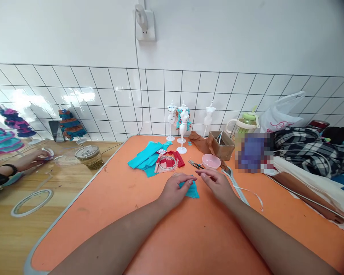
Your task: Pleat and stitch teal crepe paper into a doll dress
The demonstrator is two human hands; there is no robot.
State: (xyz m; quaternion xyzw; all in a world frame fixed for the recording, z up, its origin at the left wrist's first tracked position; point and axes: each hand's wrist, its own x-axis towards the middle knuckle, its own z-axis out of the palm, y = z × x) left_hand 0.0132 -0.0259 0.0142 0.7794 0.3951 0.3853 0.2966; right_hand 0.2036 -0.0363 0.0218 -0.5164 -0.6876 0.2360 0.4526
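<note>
My left hand [176,188] is closed in a pinch on the upper edge of a small piece of turquoise crepe paper [192,191], which hangs just above or rests on the orange tabletop. Across a narrow gap, my right hand [218,185] has its fingers stretched toward the left fingertips, with nothing visible in it. Behind my hands lie black-tipped scissors [195,164] and a pink bowl [211,161]. A stack of turquoise crepe paper [147,156] lies beyond my left hand, beside a tape roll [167,163] and folded red paper [179,158].
Several white mini dress forms [184,126] stand by the wall, near a cardboard box [222,146]. On the right are a green-lidded jug [248,120] and plaid cloth [304,151]. At left, another person's hand [36,158] works beside a glass jar [89,156] and large tape ring [32,203].
</note>
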